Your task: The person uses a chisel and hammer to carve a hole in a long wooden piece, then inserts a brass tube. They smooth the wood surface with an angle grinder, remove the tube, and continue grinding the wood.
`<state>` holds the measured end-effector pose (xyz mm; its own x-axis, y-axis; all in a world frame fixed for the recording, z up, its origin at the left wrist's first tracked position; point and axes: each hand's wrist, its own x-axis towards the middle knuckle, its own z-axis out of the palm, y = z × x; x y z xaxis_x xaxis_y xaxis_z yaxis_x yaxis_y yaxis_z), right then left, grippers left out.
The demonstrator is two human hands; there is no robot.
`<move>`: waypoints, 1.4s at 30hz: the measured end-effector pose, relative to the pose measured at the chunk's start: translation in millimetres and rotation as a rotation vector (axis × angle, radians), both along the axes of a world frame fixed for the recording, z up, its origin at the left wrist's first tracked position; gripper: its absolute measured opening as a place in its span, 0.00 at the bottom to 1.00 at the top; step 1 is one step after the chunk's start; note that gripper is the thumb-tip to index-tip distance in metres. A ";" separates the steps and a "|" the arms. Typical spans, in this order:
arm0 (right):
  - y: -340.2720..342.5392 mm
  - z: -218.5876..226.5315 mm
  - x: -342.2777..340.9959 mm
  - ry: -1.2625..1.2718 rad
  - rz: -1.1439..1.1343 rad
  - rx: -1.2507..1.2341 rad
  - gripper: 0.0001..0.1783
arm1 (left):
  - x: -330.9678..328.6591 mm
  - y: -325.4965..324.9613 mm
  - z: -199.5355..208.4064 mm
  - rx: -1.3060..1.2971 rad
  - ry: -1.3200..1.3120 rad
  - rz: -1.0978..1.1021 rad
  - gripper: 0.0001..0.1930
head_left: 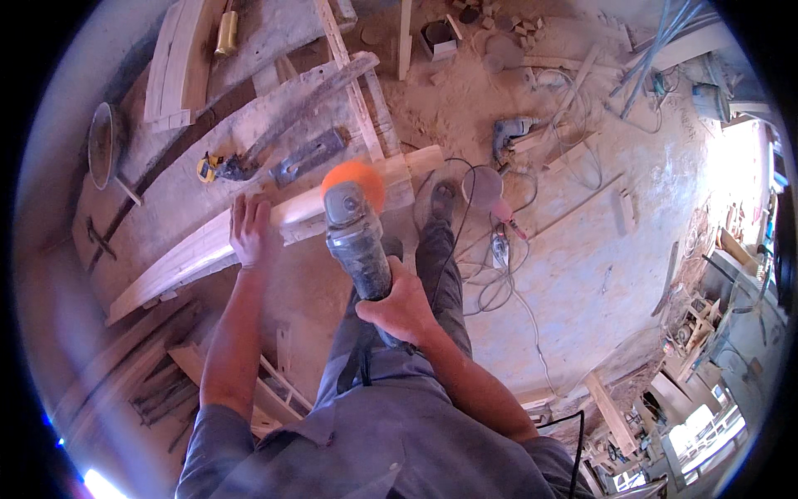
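My right hand (401, 303) is wrapped round the dusty grey body of an angle grinder (356, 237). The tool's orange disc (371, 185) lies over a long, pale wooden beam (191, 249); whether it touches the wood, I cannot tell. My left hand (249, 233) grips the beam left of the grinder, its fingers reaching over the far edge. The beam lies on a dusty workbench (199, 187) and runs from lower left to upper right. Beyond it are a hand plane (309, 155) and a yellow tape measure (208, 167).
A power drill (509, 135) lies on the floor at right, near a pinkish bucket (482, 188) and tangled cables (499, 287). Planks (179, 62) rest on the far bench. A round pan (103, 145) stands at left. Timber (125, 370) is stacked below the bench.
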<state>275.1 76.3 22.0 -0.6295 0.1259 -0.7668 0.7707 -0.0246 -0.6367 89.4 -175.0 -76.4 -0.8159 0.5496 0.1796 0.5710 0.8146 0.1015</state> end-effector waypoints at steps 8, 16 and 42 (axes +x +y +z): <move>31.0 21.9 -2.8 -0.047 -0.204 -0.096 0.28 | -3.8 -0.7 3.4 0.015 -0.005 -0.017 0.16; 23.4 4.7 9.6 0.039 -0.138 -0.086 0.32 | -14.4 -3.2 17.9 -0.038 -0.103 -0.024 0.22; 33.0 -8.9 5.1 0.124 -0.222 -0.049 0.30 | -31.7 4.8 35.8 -0.118 -0.363 0.063 0.20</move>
